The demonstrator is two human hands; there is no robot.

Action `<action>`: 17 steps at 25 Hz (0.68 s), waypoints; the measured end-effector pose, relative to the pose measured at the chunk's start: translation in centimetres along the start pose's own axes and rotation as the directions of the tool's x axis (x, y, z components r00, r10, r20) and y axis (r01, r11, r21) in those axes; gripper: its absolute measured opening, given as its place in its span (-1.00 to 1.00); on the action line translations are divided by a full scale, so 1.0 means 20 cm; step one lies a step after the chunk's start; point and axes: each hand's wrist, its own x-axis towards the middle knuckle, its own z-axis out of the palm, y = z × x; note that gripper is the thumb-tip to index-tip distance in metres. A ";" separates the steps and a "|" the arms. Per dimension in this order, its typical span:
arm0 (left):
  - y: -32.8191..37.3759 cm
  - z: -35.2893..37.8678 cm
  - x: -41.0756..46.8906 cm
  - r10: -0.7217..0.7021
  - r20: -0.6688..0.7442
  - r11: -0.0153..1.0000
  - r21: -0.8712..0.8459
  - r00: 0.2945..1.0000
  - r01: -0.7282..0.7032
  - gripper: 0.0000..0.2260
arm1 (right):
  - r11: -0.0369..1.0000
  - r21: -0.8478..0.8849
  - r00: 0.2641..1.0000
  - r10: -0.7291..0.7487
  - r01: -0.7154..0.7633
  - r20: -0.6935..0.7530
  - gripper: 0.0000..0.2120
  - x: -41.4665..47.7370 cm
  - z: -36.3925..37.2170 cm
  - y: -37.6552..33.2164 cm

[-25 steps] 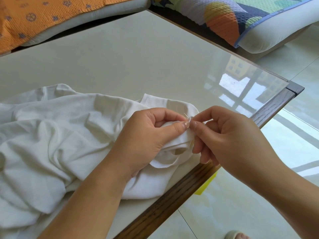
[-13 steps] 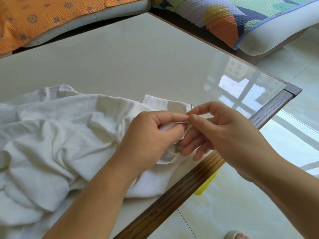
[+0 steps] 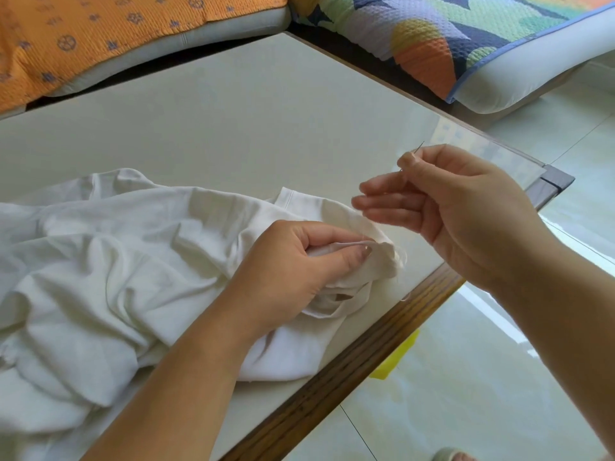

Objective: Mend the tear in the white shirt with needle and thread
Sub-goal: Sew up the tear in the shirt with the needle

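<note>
The white shirt point(image 3: 100, 267) lies crumpled on the left half of the table point(image 3: 233, 128). My left hand point(image 3: 299, 274) pinches a fold of its fabric between thumb and fingers near the table's front edge. My right hand point(image 3: 459, 211) is raised above and to the right of that fold. Its thumb and forefinger pinch a thin needle point(image 3: 417, 150), whose tip pokes up past the fingertips. The other fingers are stretched out loosely. A faint white thread end point(image 3: 404, 297) hangs by the table edge. The tear itself is hidden in the gathered cloth.
The table has a glossy pale top and a wooden front edge point(image 3: 349, 364). An orange cushion point(image 3: 100, 34) lies beyond the far side, a multicoloured cushion point(image 3: 466, 38) at the back right. A yellow object point(image 3: 396, 361) sits under the table edge on the tiled floor point(image 3: 466, 394).
My right hand has pulled the needle out of the fabric, up and to the right, away from my left hand. The left hand still holds the fold and has sunk lower.
</note>
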 end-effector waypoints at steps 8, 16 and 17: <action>0.03 -0.02 -0.01 -0.052 0.036 0.999 -0.013 0.998 0.052 -0.88 | 0.618 -0.740 0.881 -0.468 0.266 -0.075 -0.95 0.06 -0.11 0.09; 0.04 -0.04 -0.03 -0.066 0.075 0.997 -0.027 0.995 0.068 -0.86 | 0.569 -0.781 0.904 -0.427 0.258 -0.013 -0.95 0.03 -0.12 0.04; 0.04 -0.04 -0.03 -0.069 0.075 0.997 -0.018 0.995 0.071 -0.87 | 0.582 -0.768 0.938 -0.339 0.268 0.070 -0.95 0.01 -0.10 0.03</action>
